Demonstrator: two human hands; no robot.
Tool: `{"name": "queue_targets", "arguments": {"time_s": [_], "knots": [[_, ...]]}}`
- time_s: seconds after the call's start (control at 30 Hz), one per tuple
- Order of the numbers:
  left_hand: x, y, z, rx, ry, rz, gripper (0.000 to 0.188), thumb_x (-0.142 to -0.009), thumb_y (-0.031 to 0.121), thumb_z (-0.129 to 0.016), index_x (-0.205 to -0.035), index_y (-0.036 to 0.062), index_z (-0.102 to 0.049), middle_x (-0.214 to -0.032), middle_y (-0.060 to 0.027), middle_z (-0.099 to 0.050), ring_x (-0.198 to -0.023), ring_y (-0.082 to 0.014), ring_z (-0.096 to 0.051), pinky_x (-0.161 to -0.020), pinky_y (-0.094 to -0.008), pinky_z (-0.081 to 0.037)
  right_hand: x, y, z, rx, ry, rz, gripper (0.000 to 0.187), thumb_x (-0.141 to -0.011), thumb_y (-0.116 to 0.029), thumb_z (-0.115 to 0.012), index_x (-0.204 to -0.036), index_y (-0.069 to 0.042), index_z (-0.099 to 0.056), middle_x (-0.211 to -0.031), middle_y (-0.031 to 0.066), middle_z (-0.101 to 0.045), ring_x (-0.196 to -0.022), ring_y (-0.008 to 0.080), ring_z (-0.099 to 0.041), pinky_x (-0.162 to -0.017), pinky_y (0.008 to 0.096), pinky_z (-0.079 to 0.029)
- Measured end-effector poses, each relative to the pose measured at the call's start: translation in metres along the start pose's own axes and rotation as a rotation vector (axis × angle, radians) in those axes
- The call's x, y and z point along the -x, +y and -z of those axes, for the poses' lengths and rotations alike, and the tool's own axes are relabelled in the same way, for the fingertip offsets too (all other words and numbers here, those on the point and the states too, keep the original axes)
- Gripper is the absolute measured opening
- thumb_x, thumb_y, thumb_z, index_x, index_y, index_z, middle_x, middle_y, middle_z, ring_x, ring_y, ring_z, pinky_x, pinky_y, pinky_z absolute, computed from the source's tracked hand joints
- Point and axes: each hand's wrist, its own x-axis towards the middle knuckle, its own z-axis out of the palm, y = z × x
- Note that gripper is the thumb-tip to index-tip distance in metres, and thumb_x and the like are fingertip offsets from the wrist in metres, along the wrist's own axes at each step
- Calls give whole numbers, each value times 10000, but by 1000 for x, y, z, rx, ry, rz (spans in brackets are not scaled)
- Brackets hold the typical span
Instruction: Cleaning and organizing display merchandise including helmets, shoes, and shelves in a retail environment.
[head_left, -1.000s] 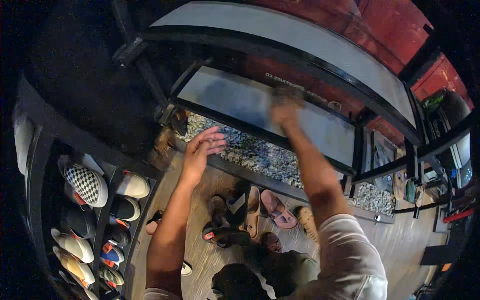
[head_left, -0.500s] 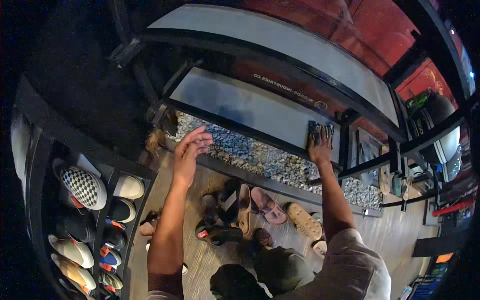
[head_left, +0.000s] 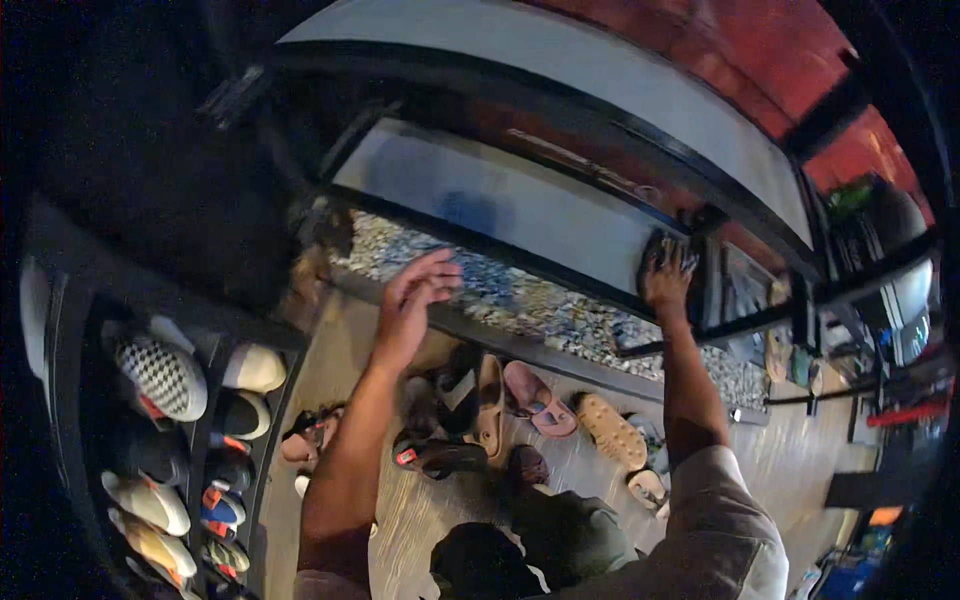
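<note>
My right hand [head_left: 668,287] reaches out to the right end of the lower grey shelf board [head_left: 560,232]. Under its fingers is a dark, bunched cloth [head_left: 655,250], pressed against the board and partly covered by the hand. My left hand [head_left: 408,308] hangs in the air over the front of the pebble bed [head_left: 510,290], holding nothing, its fingers apart and slightly bent.
An upper grey shelf board [head_left: 560,75] in a black frame overhangs the lower one. Sandals and clogs [head_left: 610,430] lie about the wooden floor. On the left, a black rack [head_left: 285,375] holds several shoes, one a checkered slip-on [head_left: 165,378]. Caps [head_left: 900,270] stand at right.
My left hand has moved to the right over the pebbles. The right hand and the cloth appear a little further right on the board. The view has shifted slightly and is blurred.
</note>
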Motion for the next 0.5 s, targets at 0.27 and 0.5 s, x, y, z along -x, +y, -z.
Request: {"name": "queue_targets", "arguments": {"time_s": [0.27, 0.5], "knots": [[30, 17, 60, -145, 149, -54, 351, -964, 25, -414, -1294, 27, -534, -1131, -91, -640, -1017, -156, -619, -852, -276, -478, -57, -329, 119, -111, 212, 434, 582, -937, -501, -406, -1451, -229, -396, -1562, 162, -196, -1403, 442, -216, -1166, 513, -97], [24, 31, 109, -83, 255, -73, 417, -911, -16, -388, -1299, 36, -533, -1143, -102, -635, -1022, -180, -620, -853, -286, -469, -140, -513, 100, 2750, -218, -2164, 600, -899, -483, -511, -1419, -192, -445, -1488, 156, -344, -1345, 459, -308, -1118, 566, -215]]}}
